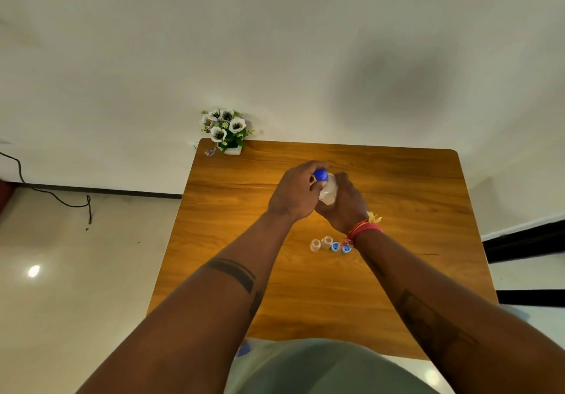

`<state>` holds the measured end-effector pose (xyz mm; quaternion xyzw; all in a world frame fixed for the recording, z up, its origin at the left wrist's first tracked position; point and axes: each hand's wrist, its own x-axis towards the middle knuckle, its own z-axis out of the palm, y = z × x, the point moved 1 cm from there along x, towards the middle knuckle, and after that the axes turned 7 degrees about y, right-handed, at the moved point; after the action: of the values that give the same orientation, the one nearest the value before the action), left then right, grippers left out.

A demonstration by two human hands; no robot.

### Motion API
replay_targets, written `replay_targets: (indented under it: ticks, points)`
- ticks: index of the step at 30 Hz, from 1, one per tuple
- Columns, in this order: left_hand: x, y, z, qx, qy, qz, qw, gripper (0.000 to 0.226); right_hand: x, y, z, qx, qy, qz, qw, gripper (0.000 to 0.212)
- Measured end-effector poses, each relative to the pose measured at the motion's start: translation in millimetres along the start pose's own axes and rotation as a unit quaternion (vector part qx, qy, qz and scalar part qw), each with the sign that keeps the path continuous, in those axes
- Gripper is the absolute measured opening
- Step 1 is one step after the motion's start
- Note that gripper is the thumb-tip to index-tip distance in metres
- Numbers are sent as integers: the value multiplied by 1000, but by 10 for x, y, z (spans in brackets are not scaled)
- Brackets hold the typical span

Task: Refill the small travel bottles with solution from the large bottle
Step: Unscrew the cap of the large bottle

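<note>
The large translucent bottle is held above the middle of the wooden table. My right hand wraps its body from the right and below. My left hand has its fingers closed around the bottle's blue cap. Two small clear travel bottles stand uncapped on the table just nearer to me. Their two light-blue caps lie beside them on the right, close under my right wrist.
A white pot of artificial flowers stands at the table's far left corner, with a small wrapper beside it. A black cable trails on the floor at the left. A wall runs behind the table.
</note>
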<state>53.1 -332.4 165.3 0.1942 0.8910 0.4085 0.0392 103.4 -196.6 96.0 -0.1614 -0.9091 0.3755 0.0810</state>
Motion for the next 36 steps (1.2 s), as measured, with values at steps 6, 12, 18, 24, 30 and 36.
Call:
replay_targets:
  ticks: [6,12,18,24,30,36]
  points:
    - [-16,-19,22,-32,19,-61,997,48,-32,-15,30,-7,3,-10,1000,68]
    - [-115,-41,51,-15,23,-9,1000,49,-11,-77,13,17,20,-23,999,70]
    - [-124,-34,59,-37,63,-40,997,27,-85,-51,6,-1,18,-18,1000,70]
    - [-73,-50,106,-183,110,-196,957,25,-156,37,23,13,28,15,999,69]
    - [-149,-211,233,-476,78,-408,775,14,-139,164,37,16,35,29,999,71]
    - [-203,-345,407,-570,42,-469,674,30,-104,258,-14,31,50,29,998,70]
